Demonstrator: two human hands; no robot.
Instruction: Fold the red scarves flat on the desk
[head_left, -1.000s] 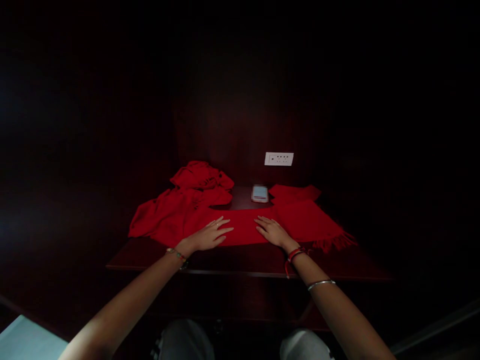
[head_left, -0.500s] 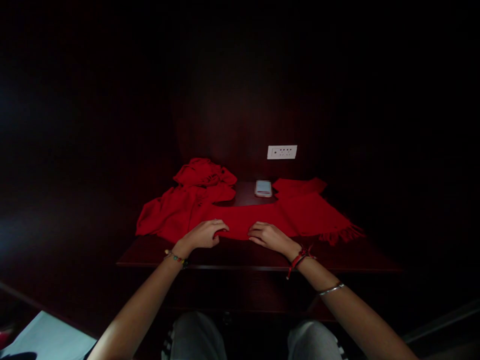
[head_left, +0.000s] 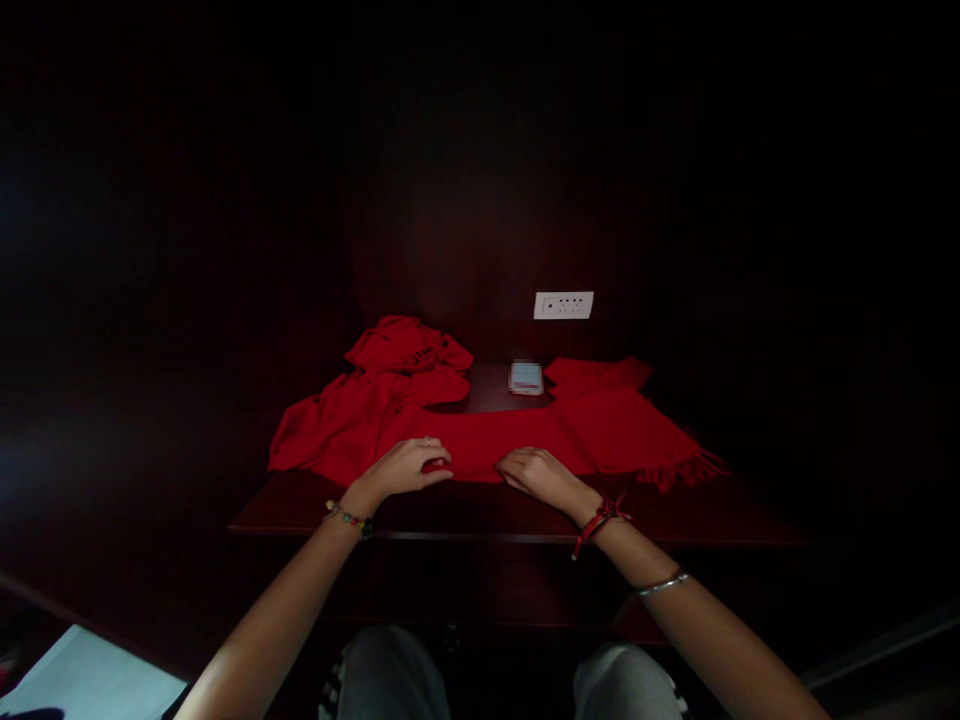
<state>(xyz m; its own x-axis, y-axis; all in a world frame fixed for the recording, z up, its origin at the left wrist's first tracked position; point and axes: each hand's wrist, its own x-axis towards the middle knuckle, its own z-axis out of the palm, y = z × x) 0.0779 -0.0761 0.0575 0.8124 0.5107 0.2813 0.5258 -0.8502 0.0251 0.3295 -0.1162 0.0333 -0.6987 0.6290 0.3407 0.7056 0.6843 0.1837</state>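
Observation:
A red fringed scarf (head_left: pixel 480 440) lies folded into a band across the dark desk, its tassels spread out at the right end. My left hand (head_left: pixel 409 466) rests at the band's near edge, thumb and fingers apart with red cloth between them. A short way to the right, my right hand (head_left: pixel 541 474) has its fingers drawn together on the same near edge. To the left the red cloth is rumpled, with a crumpled red heap (head_left: pixel 405 345) behind it. Whether that heap is part of the same scarf I cannot tell.
A phone with a lit screen (head_left: pixel 526 378) is behind the scarf, near the back wall. A white socket plate (head_left: pixel 564 305) is fixed to that wall. The desk's front edge (head_left: pixel 480 537) runs under my wrists, above my knees. A pale surface (head_left: pixel 90 675) shows at lower left.
My left thumb has straightened and moved away from the fingers. The fingers of my right hand have drawn closer together. The scarf lies almost as before.

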